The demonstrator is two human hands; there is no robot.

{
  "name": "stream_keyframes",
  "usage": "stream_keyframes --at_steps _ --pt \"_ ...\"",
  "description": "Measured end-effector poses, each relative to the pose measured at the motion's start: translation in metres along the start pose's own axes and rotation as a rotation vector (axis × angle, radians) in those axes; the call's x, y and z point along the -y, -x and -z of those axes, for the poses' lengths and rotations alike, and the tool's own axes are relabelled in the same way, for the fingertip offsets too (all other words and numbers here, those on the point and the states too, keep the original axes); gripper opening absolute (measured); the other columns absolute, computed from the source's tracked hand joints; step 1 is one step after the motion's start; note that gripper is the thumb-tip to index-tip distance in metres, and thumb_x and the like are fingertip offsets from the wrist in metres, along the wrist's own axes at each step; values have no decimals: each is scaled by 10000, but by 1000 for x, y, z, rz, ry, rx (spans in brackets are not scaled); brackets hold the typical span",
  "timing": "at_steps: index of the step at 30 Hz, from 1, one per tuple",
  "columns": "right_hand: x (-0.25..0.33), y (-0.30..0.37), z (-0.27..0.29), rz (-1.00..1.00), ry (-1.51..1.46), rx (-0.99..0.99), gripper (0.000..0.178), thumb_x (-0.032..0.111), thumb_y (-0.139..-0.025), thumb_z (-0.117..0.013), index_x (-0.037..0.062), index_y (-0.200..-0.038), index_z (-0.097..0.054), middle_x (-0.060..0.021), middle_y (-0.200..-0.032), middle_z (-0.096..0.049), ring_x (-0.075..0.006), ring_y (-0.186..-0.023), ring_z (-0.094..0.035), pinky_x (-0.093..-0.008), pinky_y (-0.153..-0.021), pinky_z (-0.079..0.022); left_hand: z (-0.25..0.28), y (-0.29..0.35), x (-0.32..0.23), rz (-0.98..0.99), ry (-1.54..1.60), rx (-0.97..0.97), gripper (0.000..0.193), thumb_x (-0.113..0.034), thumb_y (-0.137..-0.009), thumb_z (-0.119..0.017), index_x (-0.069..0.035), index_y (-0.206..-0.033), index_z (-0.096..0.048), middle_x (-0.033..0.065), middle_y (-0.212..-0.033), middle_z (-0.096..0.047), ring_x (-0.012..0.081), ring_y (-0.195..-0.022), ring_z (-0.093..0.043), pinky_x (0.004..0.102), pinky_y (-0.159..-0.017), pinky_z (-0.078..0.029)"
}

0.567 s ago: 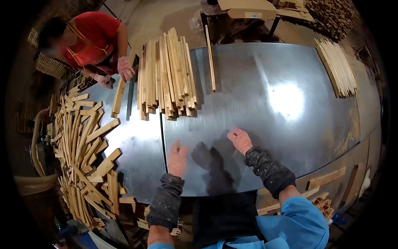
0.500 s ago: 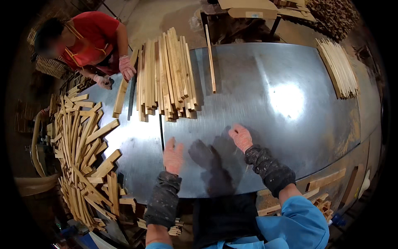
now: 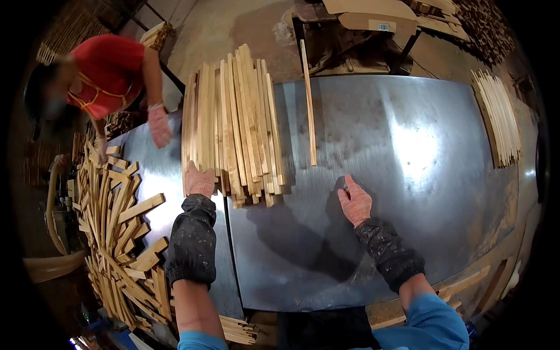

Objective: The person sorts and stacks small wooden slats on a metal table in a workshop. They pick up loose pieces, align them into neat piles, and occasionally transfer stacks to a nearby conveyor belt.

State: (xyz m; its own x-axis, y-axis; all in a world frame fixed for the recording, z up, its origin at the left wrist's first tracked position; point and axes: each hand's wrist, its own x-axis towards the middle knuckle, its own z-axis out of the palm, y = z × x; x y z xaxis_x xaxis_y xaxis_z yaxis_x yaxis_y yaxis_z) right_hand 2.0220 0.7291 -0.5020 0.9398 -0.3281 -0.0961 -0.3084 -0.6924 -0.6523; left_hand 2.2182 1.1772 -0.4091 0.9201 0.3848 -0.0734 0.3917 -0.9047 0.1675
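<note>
My left hand [image 3: 199,181], in a pinkish knit glove, is closed at the near ends of the leftmost wooden strips [image 3: 203,116] in a bundle; its fingertips are partly hidden against the wood. The bundle lies lengthwise on a metal-topped table [image 3: 385,245], with uneven near ends. My right hand [image 3: 356,202], gloved alike, hovers over the metal with its fingers apart and holds nothing. Just beyond it and to the left lies a single wooden strip [image 3: 310,116], jutting past the table's far edge.
A co-worker in red [image 3: 108,70] stands at the far left, one gloved hand [image 3: 158,125] near the bundle. A jumbled heap of wood pieces [image 3: 119,227] covers the table's left side. Pale strips [image 3: 497,119] lie stacked at the far right. Cardboard [image 3: 373,22] sits beyond the table.
My left hand has moved forward and left onto the strip ends. My right hand has shifted slightly right, fingers spreading. The co-worker has let go of a strip and drawn back leftward.
</note>
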Motion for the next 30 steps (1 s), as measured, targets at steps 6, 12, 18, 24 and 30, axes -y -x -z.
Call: stream_keyframes --at_steps 6,12,18,24,30 --pt "2 -8 2 -53 -176 -23 563 239 -918 -784 65 -1436 -651 -109 -1000 -737 -281 -859 -718 -389 -835 -579 -19 -8 -9 -79 252 192 401 -228 -959 -637 91 -1201 -646 333 -1132 -699 512 -1112 -648 500 -997 -527" --pt "98 -26 0 140 -407 46 646 198 -930 -782 -2 -1507 -573 -146 -1115 -740 -214 -933 -710 -345 -894 -573 -18 40 -30 -169 216 214 668 -505 -1072 -529 52 -1429 -618 288 -1442 -630 427 -1386 -563 468 -1176 -424" --pt "203 -59 -50 126 -426 316 768 277 -928 -783 6 -1575 -471 -228 -1404 -650 -365 -1258 -655 -393 -1069 -527 8 30 -93 -163 310 213 962 -571 -919 -722 -16 -1632 -391 317 -1561 -511 463 -1393 -545 476 -1166 -439" --pt "202 -46 -94 -7 -653 428 789 265 -911 -792 12 -1578 -453 -237 -1370 -655 -397 -1279 -628 -440 -1068 -519 25 27 -191 90 30 312 1353 -657 -758 -865 -161 -1736 -73 299 -1696 -252 478 -1457 -464 525 -1197 -425" --pt "207 -47 -87 -76 -793 543 767 264 -924 -779 8 -1570 -454 -219 -1320 -700 -369 -1298 -634 -421 -1062 -523 28 26 -204 141 -3 326 1310 -608 -748 -892 -208 -1732 -125 295 -1641 -337 457 -1478 -449 507 -1212 -422"
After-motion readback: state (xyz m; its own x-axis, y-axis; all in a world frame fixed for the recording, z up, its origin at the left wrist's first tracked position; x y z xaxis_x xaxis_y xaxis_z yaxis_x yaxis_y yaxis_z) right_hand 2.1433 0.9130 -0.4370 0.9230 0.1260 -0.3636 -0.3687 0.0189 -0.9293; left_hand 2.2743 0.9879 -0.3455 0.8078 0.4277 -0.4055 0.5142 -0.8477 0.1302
